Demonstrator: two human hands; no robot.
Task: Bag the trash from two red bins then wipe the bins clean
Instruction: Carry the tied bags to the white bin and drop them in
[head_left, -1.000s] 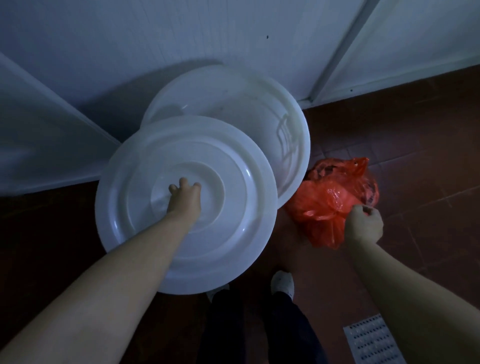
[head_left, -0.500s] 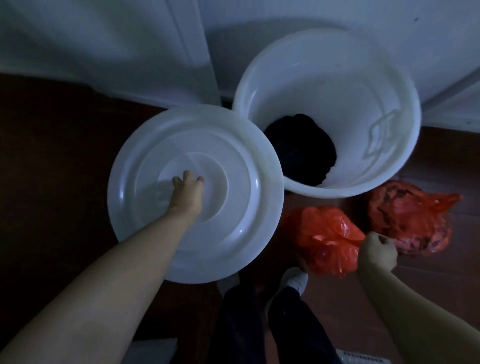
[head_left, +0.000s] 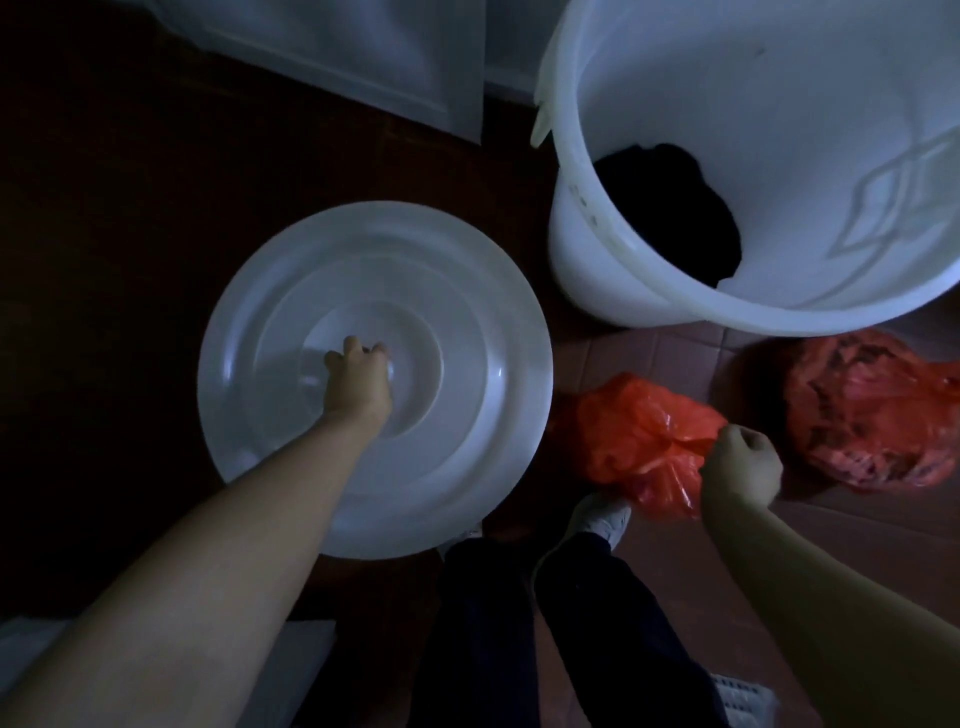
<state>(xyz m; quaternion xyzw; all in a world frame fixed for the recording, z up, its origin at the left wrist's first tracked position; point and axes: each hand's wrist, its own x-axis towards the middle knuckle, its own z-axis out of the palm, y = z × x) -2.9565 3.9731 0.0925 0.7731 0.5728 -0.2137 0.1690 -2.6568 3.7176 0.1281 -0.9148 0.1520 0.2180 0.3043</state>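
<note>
Head view: second red bag (head_left: 872, 415) beside bucket (head_left: 649, 291)

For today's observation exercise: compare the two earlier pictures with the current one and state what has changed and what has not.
The white lid, covering the big white bucket a second ago, has been swung off to the left, exposing a dark mass inside. A second red bag has come into view. Unchanged: the left hand keeps its grip at the lid's centre, and the right hand keeps its grip on the nearer red bag.
</note>
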